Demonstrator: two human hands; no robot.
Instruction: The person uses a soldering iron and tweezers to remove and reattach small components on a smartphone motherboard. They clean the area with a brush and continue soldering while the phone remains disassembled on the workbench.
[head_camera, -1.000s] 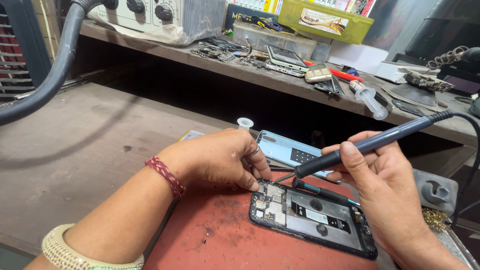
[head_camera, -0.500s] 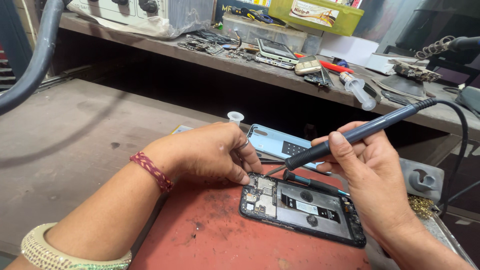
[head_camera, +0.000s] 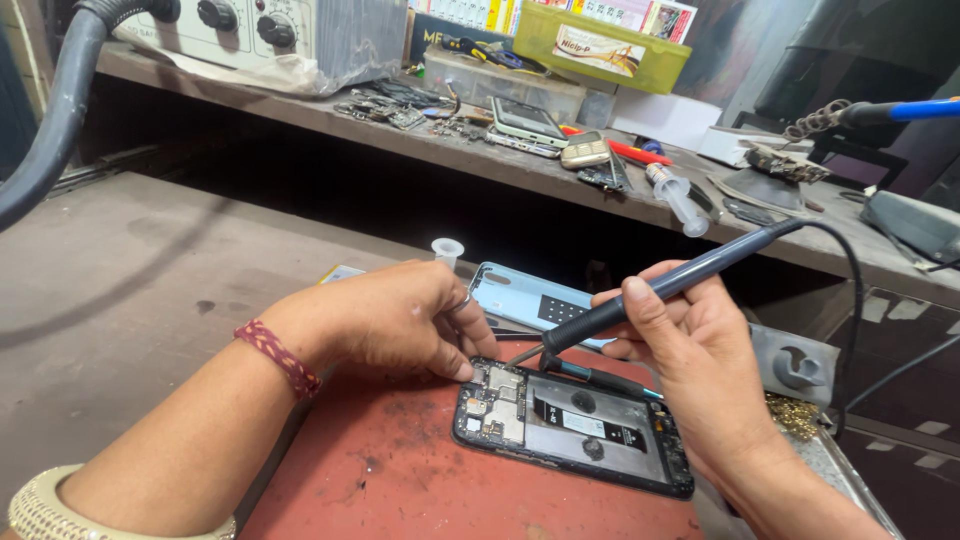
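Note:
An opened black phone (head_camera: 575, 425) lies on a red mat (head_camera: 400, 480), its circuit board and dark battery exposed. My right hand (head_camera: 690, 350) grips a dark soldering iron (head_camera: 660, 285) like a pen, its metal tip down at the phone's top edge near the board. A black cable runs from the iron's rear to the right. My left hand (head_camera: 385, 320), with a red thread band on the wrist, rests fingertips on the phone's top left corner. Whether it pinches anything small is hidden.
A light blue phone back cover (head_camera: 520, 300) lies behind the phone, next to a small white cap (head_camera: 447, 250). The rear shelf (head_camera: 300, 110) carries a syringe (head_camera: 677, 198), spare phones (head_camera: 527, 122), a yellow-green parts box (head_camera: 600, 45) and a grey machine. A thick grey hose (head_camera: 50, 120) hangs at the left.
The view has shifted slightly. Both hands stay over the phone's top edge, with the iron's tip held at nearly the same spot.

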